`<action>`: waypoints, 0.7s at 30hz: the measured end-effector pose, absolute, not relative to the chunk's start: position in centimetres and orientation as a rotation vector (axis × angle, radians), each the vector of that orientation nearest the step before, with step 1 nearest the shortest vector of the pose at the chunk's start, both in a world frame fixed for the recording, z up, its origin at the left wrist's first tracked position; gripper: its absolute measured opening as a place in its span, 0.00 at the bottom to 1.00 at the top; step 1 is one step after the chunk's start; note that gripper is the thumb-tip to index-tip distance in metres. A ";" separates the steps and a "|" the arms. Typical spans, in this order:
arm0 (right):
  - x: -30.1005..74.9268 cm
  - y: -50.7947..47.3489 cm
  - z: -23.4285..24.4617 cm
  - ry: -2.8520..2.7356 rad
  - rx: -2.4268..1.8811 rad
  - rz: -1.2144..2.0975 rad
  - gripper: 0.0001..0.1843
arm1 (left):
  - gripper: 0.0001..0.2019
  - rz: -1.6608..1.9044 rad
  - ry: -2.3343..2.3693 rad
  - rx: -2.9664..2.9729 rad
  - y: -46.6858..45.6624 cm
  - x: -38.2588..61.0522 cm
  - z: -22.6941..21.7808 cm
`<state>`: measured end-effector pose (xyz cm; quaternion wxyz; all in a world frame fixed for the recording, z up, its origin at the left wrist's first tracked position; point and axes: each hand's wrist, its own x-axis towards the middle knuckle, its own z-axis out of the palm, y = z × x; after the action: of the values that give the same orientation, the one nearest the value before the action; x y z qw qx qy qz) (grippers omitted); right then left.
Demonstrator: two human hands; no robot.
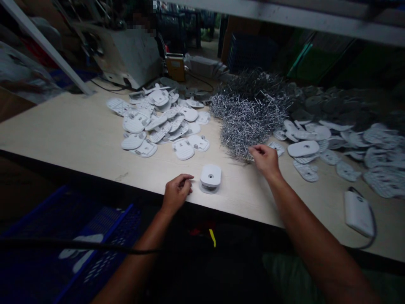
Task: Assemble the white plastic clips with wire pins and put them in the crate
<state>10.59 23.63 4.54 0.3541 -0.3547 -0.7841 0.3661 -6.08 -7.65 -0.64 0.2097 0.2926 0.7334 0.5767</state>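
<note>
Left hand (177,192) curled, empty, beside white housing (210,178); right hand (265,161) pinched against metal pin heap (249,114).

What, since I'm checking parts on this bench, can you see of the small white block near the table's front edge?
The small white block is a rounded, squarish piece that looks like smooth plastic, with a small dark hole at the middle of its top. A dark band runs around its side, so it seems built of stacked layers over a slightly wider base. It sits flat on the pale table top, close to the front edge. The person's left hand lies just beside it and appears not to touch it.
</note>
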 end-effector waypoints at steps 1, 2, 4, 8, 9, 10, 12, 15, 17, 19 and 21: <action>10.8 23.6 4.5 -1.960 -0.940 0.961 0.17 | 0.11 1.608 2.036 0.818 -7.6 -6.1 -0.6; 11.0 23.5 4.4 -1.956 -0.937 0.969 0.18 | 0.11 1.610 2.034 0.820 -7.6 -6.1 -0.6; 11.4 23.2 4.3 -2.086 -0.861 0.953 0.16 | 0.11 1.609 2.030 0.818 -7.5 -6.1 -0.7; 11.6 23.7 4.4 -2.026 -0.876 0.844 0.16 | 0.11 1.611 2.025 0.813 -7.6 -6.2 -0.7; 11.6 24.0 4.4 -1.970 -0.910 0.850 0.17 | 0.11 1.615 2.029 0.817 -7.6 -6.2 -0.7; 11.5 24.3 4.4 -1.974 -0.918 0.883 0.17 | 0.11 1.619 2.034 0.820 -7.6 -6.2 -0.7; 11.3 24.6 4.4 -2.099 -0.868 0.979 0.16 | 0.11 1.621 2.040 0.815 -7.7 -6.1 -0.7; 11.2 24.7 4.5 -2.023 -0.876 1.141 0.18 | 0.11 1.622 2.034 0.803 -7.6 -6.1 -0.8; 11.3 24.7 4.7 -1.930 -0.903 1.255 0.20 | 0.11 1.619 2.038 0.809 -7.6 -6.1 -0.9; 11.4 24.9 5.1 -1.989 -0.859 1.323 0.20 | 0.11 1.618 2.045 0.813 -7.7 -6.1 -0.9; 11.6 25.2 5.4 -1.945 -0.834 1.330 0.19 | 0.11 1.619 2.046 0.814 -7.7 -6.1 -0.8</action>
<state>11.61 25.20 5.39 0.3154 -0.3165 -0.7385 0.5050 -6.12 -7.68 -0.75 0.2028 0.2916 0.7331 0.5800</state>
